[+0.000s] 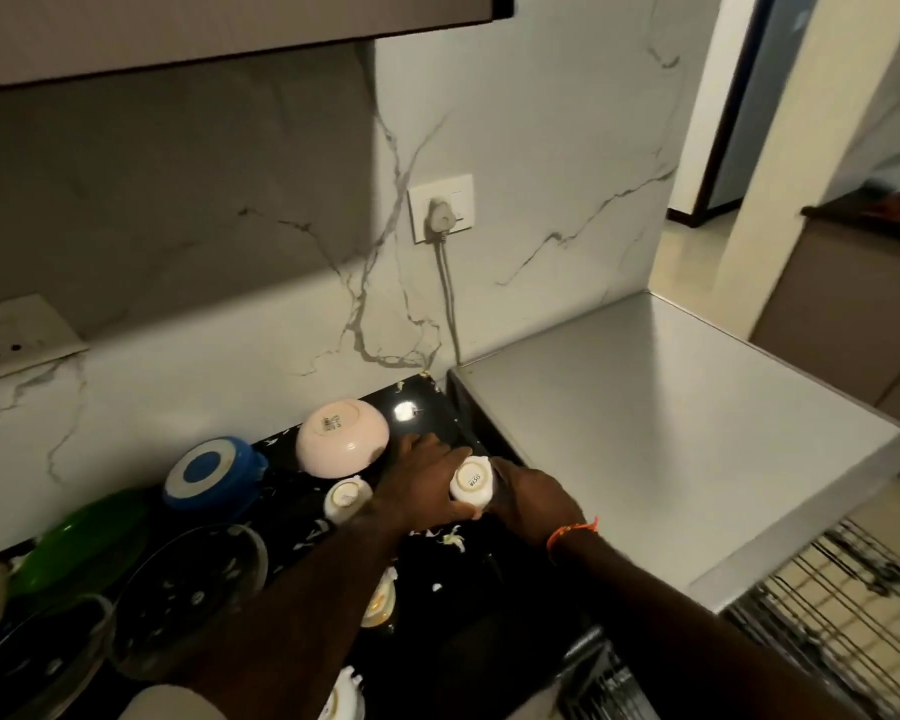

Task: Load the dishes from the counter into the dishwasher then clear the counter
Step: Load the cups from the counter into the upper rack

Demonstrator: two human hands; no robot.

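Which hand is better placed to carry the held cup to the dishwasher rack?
Right hand: it cups the upside-down white cup on the side nearer the rack; the left hand would cross over.

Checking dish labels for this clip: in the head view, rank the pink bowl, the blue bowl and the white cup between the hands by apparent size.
1-2. pink bowl and blue bowl: look about alike, so unranked.
3. white cup, upside down, clearly smallest, held between the left hand and right hand.
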